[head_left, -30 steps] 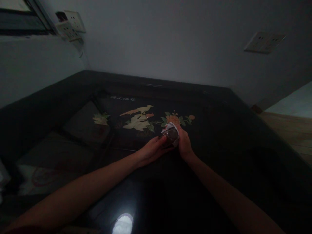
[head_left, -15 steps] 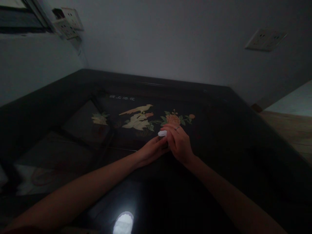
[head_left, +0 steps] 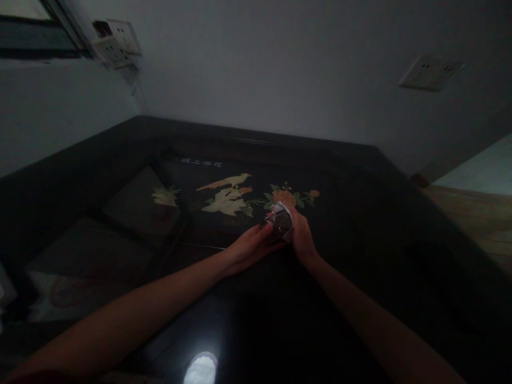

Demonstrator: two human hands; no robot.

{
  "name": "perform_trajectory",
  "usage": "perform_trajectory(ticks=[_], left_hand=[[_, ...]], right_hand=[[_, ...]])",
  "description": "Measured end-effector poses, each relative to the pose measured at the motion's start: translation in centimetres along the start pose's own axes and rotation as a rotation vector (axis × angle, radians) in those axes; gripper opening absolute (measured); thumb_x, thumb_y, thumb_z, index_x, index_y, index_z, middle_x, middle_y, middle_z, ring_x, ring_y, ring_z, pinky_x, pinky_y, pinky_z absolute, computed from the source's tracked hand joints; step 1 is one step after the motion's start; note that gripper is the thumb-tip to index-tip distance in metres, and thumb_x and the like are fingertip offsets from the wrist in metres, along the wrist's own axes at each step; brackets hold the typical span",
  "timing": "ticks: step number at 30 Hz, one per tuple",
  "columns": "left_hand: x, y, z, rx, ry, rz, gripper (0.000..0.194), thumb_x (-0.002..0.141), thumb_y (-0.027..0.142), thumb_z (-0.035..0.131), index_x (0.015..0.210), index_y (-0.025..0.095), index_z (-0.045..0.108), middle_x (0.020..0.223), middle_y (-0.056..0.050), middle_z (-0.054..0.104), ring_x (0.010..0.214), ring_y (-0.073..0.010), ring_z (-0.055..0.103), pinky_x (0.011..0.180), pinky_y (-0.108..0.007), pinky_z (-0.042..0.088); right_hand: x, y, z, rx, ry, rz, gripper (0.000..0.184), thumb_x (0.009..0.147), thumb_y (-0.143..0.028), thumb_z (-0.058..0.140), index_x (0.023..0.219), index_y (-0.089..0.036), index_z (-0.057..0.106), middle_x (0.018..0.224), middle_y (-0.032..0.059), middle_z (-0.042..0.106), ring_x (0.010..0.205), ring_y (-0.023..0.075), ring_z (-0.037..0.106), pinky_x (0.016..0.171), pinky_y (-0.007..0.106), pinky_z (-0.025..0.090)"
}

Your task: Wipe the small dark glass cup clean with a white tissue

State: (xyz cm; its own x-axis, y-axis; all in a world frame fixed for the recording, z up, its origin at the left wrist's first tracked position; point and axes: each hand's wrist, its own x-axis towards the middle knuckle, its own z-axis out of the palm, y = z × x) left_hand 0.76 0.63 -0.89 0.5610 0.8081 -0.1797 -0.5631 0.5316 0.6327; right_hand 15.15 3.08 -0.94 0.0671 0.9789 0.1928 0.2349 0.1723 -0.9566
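Note:
Both my hands meet over the middle of a dark glossy table (head_left: 360,224). My left hand (head_left: 250,246) has its fingers curled round the near side of a small dark glass-like object (head_left: 280,223). My right hand (head_left: 302,237) grips the same object from the right, with a crumpled white cloth or tissue (head_left: 285,210) wrapped round it. The dim light hides what the object is exactly.
The table top bears an inlaid picture of a bird and flowers (head_left: 232,194) just beyond my hands. Wall sockets sit at the upper left (head_left: 116,42) and upper right (head_left: 432,72). A wooden floor (head_left: 476,218) shows at the right. A lamp glare (head_left: 202,368) reflects near the front edge.
Half a second ago my right hand lay over the object with the white cloth at its tip; now it has turned back to the right side and the dark object shows again.

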Motion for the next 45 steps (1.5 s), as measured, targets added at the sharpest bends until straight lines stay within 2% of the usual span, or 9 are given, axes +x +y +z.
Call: perform_trajectory(ticks=[3, 7, 10, 15, 22, 26, 30, 38, 45], left_hand=[[0.0, -0.1, 0.0, 0.001, -0.009, 0.008, 0.037, 0.074, 0.036, 0.072, 0.104, 0.016, 0.064, 0.116, -0.011, 0.062, 0.114, -0.0242, 0.053, 0.102, -0.042, 0.037], [-0.1, -0.2, 0.1, 0.002, 0.002, 0.026, 0.036, 0.068, 0.034, 0.077, 0.097, 0.016, 0.064, 0.102, -0.007, 0.065, 0.104, -0.0208, 0.057, 0.1, -0.04, 0.038], [-0.1, -0.2, 0.1, 0.006, 0.001, 0.032, 0.032, 0.07, 0.03, 0.076, 0.096, 0.016, 0.064, 0.1, -0.006, 0.065, 0.103, -0.0197, 0.057, 0.1, -0.038, 0.038], [0.1, -0.1, 0.1, -0.003, -0.014, 0.024, 0.031, 0.072, 0.031, 0.075, 0.096, 0.015, 0.063, 0.099, -0.007, 0.065, 0.104, -0.0211, 0.058, 0.099, -0.039, 0.038], [0.0, 0.0, 0.1, -0.009, -0.002, 0.011, 0.034, 0.073, 0.033, 0.074, 0.1, 0.015, 0.065, 0.108, -0.009, 0.066, 0.107, -0.0217, 0.058, 0.102, -0.04, 0.036], [0.1, -0.1, 0.0, -0.012, 0.005, 0.013, 0.038, 0.072, 0.033, 0.074, 0.104, 0.015, 0.065, 0.115, -0.01, 0.064, 0.112, -0.0225, 0.055, 0.103, -0.039, 0.035], [0.0, -0.1, 0.0, -0.02, -0.009, 0.015, 0.037, 0.072, 0.034, 0.074, 0.103, 0.015, 0.065, 0.111, -0.009, 0.065, 0.109, -0.0214, 0.056, 0.102, -0.038, 0.036], [0.1, -0.6, 0.1, 0.005, 0.0, 0.073, 0.021, 0.073, 0.027, 0.074, 0.089, 0.016, 0.064, 0.094, -0.004, 0.065, 0.094, -0.0164, 0.059, 0.09, -0.031, 0.041], [0.3, -0.4, -0.3, -0.014, -0.021, 0.039, 0.02, 0.076, 0.029, 0.071, 0.09, 0.016, 0.065, 0.092, -0.004, 0.065, 0.09, -0.0147, 0.059, 0.092, -0.032, 0.041]], right_hand=[[-0.4, -1.1, -0.1, -0.051, -0.019, -0.089, 0.044, 0.092, -0.04, 0.028, 0.093, -0.016, 0.066, 0.089, 0.008, 0.069, 0.084, 0.021, 0.063, 0.078, 0.034, 0.048], [-1.3, -2.8, -0.1, -0.308, -0.079, -0.452, 0.034, 0.093, -0.028, 0.031, 0.101, -0.017, 0.063, 0.103, 0.0104, 0.065, 0.1, 0.0217, 0.058, 0.091, 0.037, 0.044], [-1.7, -3.3, -0.2, -0.446, -0.111, -0.576, 0.032, 0.093, -0.023, 0.033, 0.104, -0.018, 0.062, 0.107, 0.0115, 0.063, 0.104, 0.0221, 0.056, 0.094, 0.039, 0.043], [-1.3, -3.0, 0.0, -0.373, -0.08, -0.538, 0.032, 0.093, -0.024, 0.032, 0.099, -0.019, 0.063, 0.101, 0.0093, 0.064, 0.098, 0.0213, 0.058, 0.089, 0.037, 0.045], [-0.6, -1.8, 0.5, -0.006, 0.003, -0.173, 0.034, 0.091, -0.035, 0.035, 0.091, -0.018, 0.064, 0.093, 0.0066, 0.069, 0.086, 0.0196, 0.063, 0.077, 0.032, 0.048], [-0.7, -1.0, 0.3, 0.032, 0.027, -0.098, 0.041, 0.092, -0.042, 0.032, 0.095, -0.016, 0.063, 0.094, 0.008, 0.068, 0.087, 0.0197, 0.063, 0.079, 0.032, 0.048], [-0.9, -1.6, 0.0, -0.095, 0.006, -0.199, 0.041, 0.094, -0.04, 0.029, 0.095, -0.018, 0.063, 0.093, 0.0077, 0.068, 0.087, 0.0201, 0.063, 0.08, 0.033, 0.048], [-1.9, -4.2, 0.0, -0.565, -0.178, -0.688, 0.028, 0.091, -0.022, 0.038, 0.097, -0.02, 0.065, 0.099, 0.0086, 0.068, 0.104, 0.0237, 0.057, 0.094, 0.042, 0.042], [-1.1, -3.6, 0.1, -0.447, -0.167, -0.592, 0.036, 0.095, -0.027, 0.031, 0.093, -0.02, 0.067, 0.098, 0.0077, 0.068, 0.1, 0.0217, 0.059, 0.09, 0.039, 0.043]])
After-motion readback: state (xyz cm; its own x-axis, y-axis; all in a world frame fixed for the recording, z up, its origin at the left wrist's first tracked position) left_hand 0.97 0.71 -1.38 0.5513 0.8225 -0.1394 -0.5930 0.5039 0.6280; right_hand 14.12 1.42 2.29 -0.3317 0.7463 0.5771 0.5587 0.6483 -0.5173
